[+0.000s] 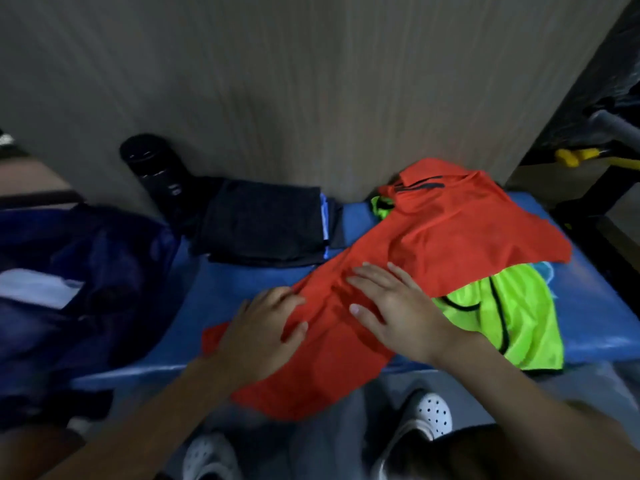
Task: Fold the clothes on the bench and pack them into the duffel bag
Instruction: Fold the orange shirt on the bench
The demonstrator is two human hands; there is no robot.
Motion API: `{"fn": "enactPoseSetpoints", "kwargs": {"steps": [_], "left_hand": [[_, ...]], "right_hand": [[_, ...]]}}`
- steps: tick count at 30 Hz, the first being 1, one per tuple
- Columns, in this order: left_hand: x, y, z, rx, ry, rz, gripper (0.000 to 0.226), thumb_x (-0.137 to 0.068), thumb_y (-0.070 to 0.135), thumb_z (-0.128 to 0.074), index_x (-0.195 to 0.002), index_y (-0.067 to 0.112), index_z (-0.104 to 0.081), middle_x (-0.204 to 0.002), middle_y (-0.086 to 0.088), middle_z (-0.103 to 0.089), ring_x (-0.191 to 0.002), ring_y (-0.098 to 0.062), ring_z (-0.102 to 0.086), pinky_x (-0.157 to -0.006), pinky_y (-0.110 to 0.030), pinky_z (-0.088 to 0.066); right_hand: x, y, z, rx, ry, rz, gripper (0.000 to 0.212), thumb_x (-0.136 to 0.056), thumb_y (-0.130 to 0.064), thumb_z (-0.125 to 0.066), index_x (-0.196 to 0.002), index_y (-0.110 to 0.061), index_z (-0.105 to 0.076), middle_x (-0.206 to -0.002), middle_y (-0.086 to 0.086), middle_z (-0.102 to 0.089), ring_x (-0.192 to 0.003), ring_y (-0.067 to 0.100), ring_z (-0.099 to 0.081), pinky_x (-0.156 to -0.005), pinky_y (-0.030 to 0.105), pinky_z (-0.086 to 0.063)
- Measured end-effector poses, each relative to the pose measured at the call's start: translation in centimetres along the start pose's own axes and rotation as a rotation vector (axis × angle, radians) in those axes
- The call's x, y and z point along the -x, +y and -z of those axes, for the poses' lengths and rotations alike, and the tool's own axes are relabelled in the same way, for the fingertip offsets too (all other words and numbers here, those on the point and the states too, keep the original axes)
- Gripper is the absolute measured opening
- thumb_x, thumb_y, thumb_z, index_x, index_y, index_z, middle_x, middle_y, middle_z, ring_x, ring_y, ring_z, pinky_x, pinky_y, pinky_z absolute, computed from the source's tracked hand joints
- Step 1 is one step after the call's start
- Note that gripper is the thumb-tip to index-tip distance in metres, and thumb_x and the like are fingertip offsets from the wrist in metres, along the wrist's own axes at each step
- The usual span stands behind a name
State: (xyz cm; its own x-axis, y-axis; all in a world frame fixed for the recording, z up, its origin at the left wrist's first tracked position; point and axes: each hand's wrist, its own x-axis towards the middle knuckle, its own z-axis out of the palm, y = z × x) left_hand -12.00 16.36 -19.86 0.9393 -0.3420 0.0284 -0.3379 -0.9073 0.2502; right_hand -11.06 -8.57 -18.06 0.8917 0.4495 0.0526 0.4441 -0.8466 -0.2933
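Note:
An orange-red shirt [433,237] lies spread and rumpled across the blue bench [588,289], its lower part hanging over the front edge. My left hand [259,330] rests flat on the shirt's left side, and my right hand [398,306] presses flat on its middle, fingers straight. Under the shirt on the right lies a neon green garment [512,317] with black trim. A stack of folded dark clothes [263,226] sits at the back of the bench. The dark blue duffel bag [86,271] stands open at the left end, with something white inside.
A black bottle [152,171] leans against the wood-grain wall behind the folded stack. A dark metal frame with a yellow part [575,155] stands to the right of the bench. My feet in white perforated clogs [429,414] are on the grey floor below.

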Motion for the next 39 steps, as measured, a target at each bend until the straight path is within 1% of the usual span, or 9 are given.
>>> {"fn": "enactPoseSetpoints", "kwargs": {"steps": [4, 10, 14, 17, 19, 23, 28, 35, 39], "left_hand": [[4.8, -3.5, -0.5, -0.150, -0.158, 0.023, 0.070, -0.090, 0.068, -0.024, -0.151, 0.035, -0.035, -0.162, 0.004, -0.028, -0.148, -0.020, -0.030, -0.114, -0.048, -0.031], [3.7, -7.2, 0.3, -0.293, -0.243, 0.012, 0.080, -0.082, 0.078, 0.015, -0.155, 0.047, 0.001, -0.167, 0.003, 0.004, -0.154, -0.020, 0.005, -0.121, -0.058, -0.003], [3.4, -7.7, 2.0, -0.326, -0.066, 0.131, 0.066, -0.095, 0.060, -0.033, -0.155, 0.037, -0.023, -0.161, -0.009, -0.026, -0.149, -0.029, -0.020, -0.119, -0.055, -0.018], [3.9, -7.8, 2.3, -0.176, -0.087, 0.365, 0.075, -0.095, 0.061, -0.045, -0.156, 0.024, -0.022, -0.160, -0.009, -0.022, -0.146, -0.030, -0.021, -0.117, -0.047, -0.021], [4.0, -7.9, 2.4, -0.088, -0.081, 0.489, 0.078, -0.093, 0.063, -0.048, -0.153, 0.016, -0.026, -0.154, -0.011, -0.030, -0.140, -0.033, -0.029, -0.113, -0.047, -0.027], [4.2, -8.4, 1.8, 0.122, 0.058, 0.596, 0.050, -0.088, 0.049, -0.064, -0.126, 0.017, -0.059, -0.125, -0.007, -0.058, -0.120, -0.031, -0.052, -0.101, -0.042, -0.040], [4.9, -7.1, 2.4, 0.612, 0.244, 0.603, 0.006, -0.087, 0.016, -0.073, -0.091, 0.019, -0.071, -0.079, 0.013, -0.064, -0.070, 0.002, -0.060, -0.062, -0.004, -0.042], [6.7, -6.1, 5.0, 0.723, 0.245, 0.307, 0.018, -0.085, 0.006, -0.071, -0.084, 0.022, -0.062, -0.081, 0.010, -0.066, -0.078, -0.002, -0.063, -0.075, -0.019, -0.047], [7.2, -6.4, 6.0, 0.776, 0.251, 0.194, 0.028, -0.084, -0.003, -0.068, -0.101, 0.018, -0.059, -0.090, 0.003, -0.065, -0.084, -0.010, -0.063, -0.081, -0.024, -0.050]], "right_hand": [[-0.4, -3.1, -1.9, -0.033, -0.112, 0.023, 0.073, -0.088, -0.063, -0.017, -0.146, -0.025, -0.041, -0.156, -0.001, -0.034, -0.145, 0.016, -0.028, -0.118, 0.035, -0.015], [-1.2, -6.1, -3.7, 0.143, -0.406, 0.016, 0.064, -0.097, -0.062, -0.027, -0.154, -0.037, -0.010, -0.163, -0.006, 0.010, -0.150, 0.017, 0.010, -0.119, 0.053, 0.000], [-2.0, -6.6, -4.5, 0.174, -0.388, 0.015, 0.080, -0.082, -0.078, 0.002, -0.153, -0.040, 0.003, -0.162, -0.006, 0.018, -0.148, 0.017, 0.018, -0.118, 0.056, 0.008], [-2.4, -6.9, -5.5, 0.232, -0.360, -0.005, 0.098, -0.065, -0.081, 0.026, -0.152, -0.040, 0.009, -0.162, -0.004, 0.019, -0.149, 0.020, 0.018, -0.116, 0.058, 0.008], [-2.6, -7.4, -5.7, 0.255, -0.346, -0.018, 0.089, -0.073, -0.073, 0.016, -0.153, -0.038, 0.002, -0.163, -0.001, 0.011, -0.150, 0.023, 0.010, -0.116, 0.059, 0.002], [-3.7, -9.3, -4.9, 0.242, -0.029, 0.051, 0.059, -0.092, -0.053, -0.023, -0.129, -0.021, -0.056, -0.137, 0.007, -0.052, -0.128, 0.027, -0.047, -0.100, 0.050, -0.036], [-6.0, -11.1, -5.5, -0.067, 0.113, 0.166, 0.043, -0.098, -0.033, -0.042, -0.134, -0.012, -0.052, -0.134, 0.006, -0.057, -0.128, 0.022, -0.049, -0.108, 0.035, -0.034], [-8.1, -11.9, -6.6, -0.267, 0.076, 0.139, 0.050, -0.099, -0.038, -0.042, -0.143, -0.015, -0.045, -0.139, 0.003, -0.055, -0.132, 0.019, -0.046, -0.111, 0.035, -0.030], [-8.3, -11.7, -6.2, -0.216, 0.187, 0.222, 0.023, -0.090, -0.031, -0.050, -0.102, -0.019, -0.065, -0.098, -0.006, -0.064, -0.099, 0.020, -0.058, -0.093, 0.028, -0.032]]}}
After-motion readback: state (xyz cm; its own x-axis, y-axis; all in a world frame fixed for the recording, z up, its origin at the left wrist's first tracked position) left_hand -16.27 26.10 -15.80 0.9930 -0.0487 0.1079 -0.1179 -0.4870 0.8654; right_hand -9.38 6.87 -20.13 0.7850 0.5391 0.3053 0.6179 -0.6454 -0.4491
